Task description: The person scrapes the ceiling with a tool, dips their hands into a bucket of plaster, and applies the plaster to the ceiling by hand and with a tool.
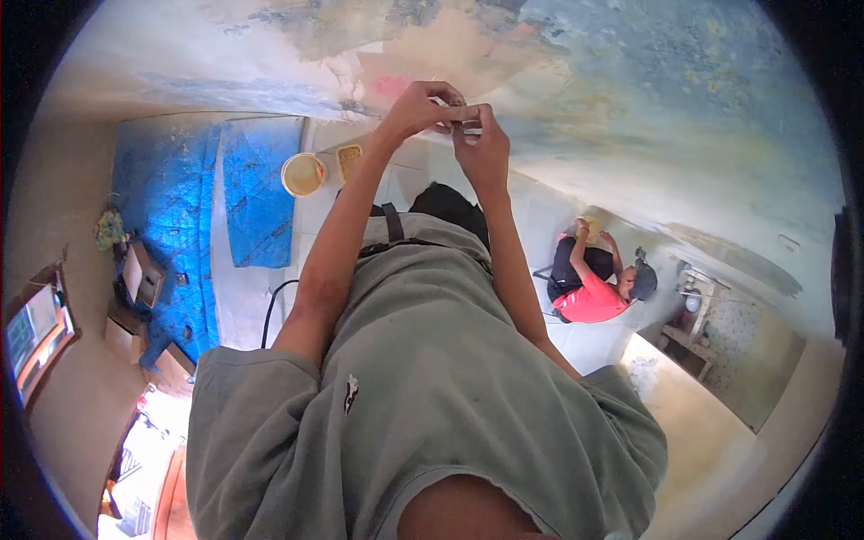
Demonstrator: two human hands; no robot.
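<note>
My left hand [427,110] and my right hand [483,144] are raised together in front of the patchy painted wall [531,67], near a pinkish patch. The fingertips of both hands meet around something small and dark, too small to make out. My left hand's fingers are curled and pinched toward the right hand. On the right hand the thumb and fingers are also closed at the same spot. Both arms are stretched forward over my green shirt.
A round bucket [303,175] and a rectangular tub [349,163] stand on the tiled floor, beside blue sheeting [256,193]. At the right, a person in a red shirt [596,292] sits low by the wall, holding a yellowish object [589,229]. A black cable [270,310] runs near my left arm.
</note>
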